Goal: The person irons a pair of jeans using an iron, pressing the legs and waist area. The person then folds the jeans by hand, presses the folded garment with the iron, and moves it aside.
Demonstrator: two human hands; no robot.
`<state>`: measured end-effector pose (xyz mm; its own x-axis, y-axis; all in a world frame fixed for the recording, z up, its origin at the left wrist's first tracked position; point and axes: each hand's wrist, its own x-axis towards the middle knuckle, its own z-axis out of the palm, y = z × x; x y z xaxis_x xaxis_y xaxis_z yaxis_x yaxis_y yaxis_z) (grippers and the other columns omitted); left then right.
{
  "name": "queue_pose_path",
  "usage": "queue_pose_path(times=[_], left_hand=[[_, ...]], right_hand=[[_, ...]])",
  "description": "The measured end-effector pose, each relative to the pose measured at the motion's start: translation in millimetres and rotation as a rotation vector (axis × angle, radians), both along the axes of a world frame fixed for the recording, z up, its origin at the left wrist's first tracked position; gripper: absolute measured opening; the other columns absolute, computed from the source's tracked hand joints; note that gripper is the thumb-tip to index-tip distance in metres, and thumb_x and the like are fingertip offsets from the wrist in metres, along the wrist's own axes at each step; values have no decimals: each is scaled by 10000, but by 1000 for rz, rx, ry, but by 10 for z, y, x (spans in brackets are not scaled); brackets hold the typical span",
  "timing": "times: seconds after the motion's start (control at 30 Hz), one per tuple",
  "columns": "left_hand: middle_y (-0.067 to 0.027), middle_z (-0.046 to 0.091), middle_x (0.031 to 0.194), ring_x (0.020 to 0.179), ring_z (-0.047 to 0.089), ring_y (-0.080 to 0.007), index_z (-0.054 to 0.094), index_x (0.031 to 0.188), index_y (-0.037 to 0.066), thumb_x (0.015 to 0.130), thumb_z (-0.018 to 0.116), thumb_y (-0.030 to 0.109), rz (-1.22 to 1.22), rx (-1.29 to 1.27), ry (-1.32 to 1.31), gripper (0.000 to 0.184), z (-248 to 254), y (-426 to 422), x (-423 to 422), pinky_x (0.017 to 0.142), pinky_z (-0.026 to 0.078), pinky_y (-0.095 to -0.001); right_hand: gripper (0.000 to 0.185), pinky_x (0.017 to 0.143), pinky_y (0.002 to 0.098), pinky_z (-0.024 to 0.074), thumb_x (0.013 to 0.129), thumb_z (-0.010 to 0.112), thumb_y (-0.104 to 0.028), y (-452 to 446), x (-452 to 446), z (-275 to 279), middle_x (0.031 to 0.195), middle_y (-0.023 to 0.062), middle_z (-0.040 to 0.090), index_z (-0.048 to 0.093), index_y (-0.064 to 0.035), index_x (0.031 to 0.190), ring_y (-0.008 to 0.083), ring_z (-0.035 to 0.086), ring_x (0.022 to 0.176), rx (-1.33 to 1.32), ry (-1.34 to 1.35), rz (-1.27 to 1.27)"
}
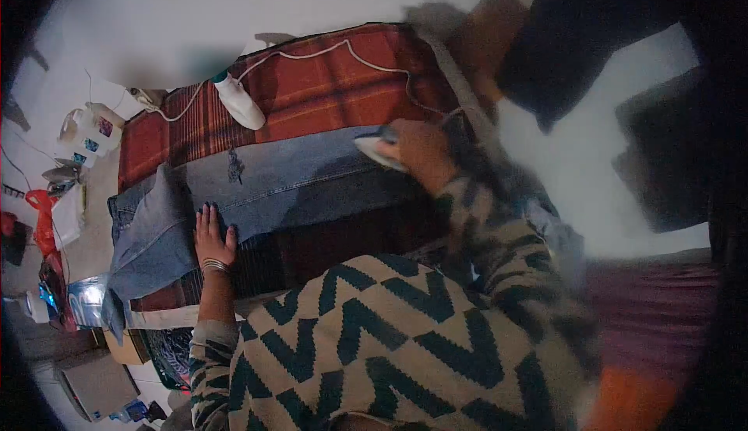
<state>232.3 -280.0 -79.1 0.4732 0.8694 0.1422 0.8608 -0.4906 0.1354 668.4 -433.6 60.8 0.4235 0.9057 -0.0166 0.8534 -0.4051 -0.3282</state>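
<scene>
A pair of blue jeans (257,182) lies stretched across a red plaid blanket (312,88), with a dark frayed patch on one leg. My left hand (213,238) rests flat on the denim near its lower edge, fingers spread, bracelets at the wrist. Toward the other end of the leg, my right hand (425,154) is wrapped round a clothes iron (375,151), which is on the denim and slightly blurred. A white cord (343,44) runs over the blanket to the iron. Beyond the jeans lies a white bottle (241,104) with a green top.
White plastic jugs (97,129) stand past the blanket's left end, near a red bag (41,217). A cardboard box (100,386) sits on the floor at lower left. Dark hanging or draped shapes (576,42) fill the upper right, partly blurred.
</scene>
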Motion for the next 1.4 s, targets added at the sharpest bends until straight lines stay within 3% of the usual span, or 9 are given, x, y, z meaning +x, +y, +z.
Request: queue_pose_path(times=[0.17,0.33,0.5,0.63,0.7,0.97,1.17,1.23,1.4], left_hand=[[-117,273,1503,1392,227,-326,321,1428,86,855,511,353,21,-18,-10,660,60,-7,39,1104,225,-493],[-113,278,1501,1392,226,-323,318,1429,85,867,505,360,33,-14,65,653,156,-65,96,1103,224,-496],[-112,293,1495,1389,238,-323,367,1406,91,875,520,352,15,2,-17,611,-46,91,-35,1084,251,-515],[-132,418,1415,1332,350,-332,449,1352,76,866,566,279,-67,84,-129,539,-174,236,-74,1056,310,-485],[-156,536,1292,1231,469,-344,513,1289,52,849,596,191,-125,-151,-495,468,131,113,299,1019,365,-440],[-169,548,1245,1149,518,-352,509,1268,52,840,584,217,-1000,-36,-341,465,1478,-453,2474,986,407,-424],[-189,538,1245,1123,529,-368,395,1349,52,913,472,398,-949,46,116,562,1465,-637,3494,976,419,-435],[-212,552,1211,1113,538,-371,357,1360,47,928,438,431,-790,-260,299,584,1459,-610,3652,968,422,-441],[-236,569,1164,1090,556,-374,399,1293,31,937,441,400,-733,-283,274,515,1459,-763,3730,936,438,-457]], right_hand=[[496,737,436,514,763,673,-475,-121,213,-107,890,172,667,657,-22,966,326,653,829,-9,-78,-176],[457,725,432,482,749,680,-447,174,-18,-136,901,166,655,654,-51,976,312,636,856,32,-184,191],[334,746,434,467,773,684,-336,-40,-214,91,854,152,645,659,-50,943,312,619,830,779,-242,388],[276,793,462,473,825,642,-314,-924,284,-169,992,145,635,661,-64,942,350,600,927,739,41,-266],[282,766,458,489,823,654,-328,-1252,811,-499,943,137,652,673,-61,911,329,620,914,451,66,-661],[408,789,434,496,771,703,-397,-1308,884,-593,1003,199,625,649,-26,933,329,611,923,30,277,-771],[373,786,435,495,811,666,-331,-1258,942,-844,990,193,605,620,2,973,323,594,920,145,101,-674],[341,781,437,498,823,656,-301,-1286,951,-943,975,187,603,618,3,974,326,592,910,136,71,-671],[280,805,455,485,850,617,-282,-1356,740,-831,923,182,597,643,-14,926,345,587,876,167,-75,-671]])
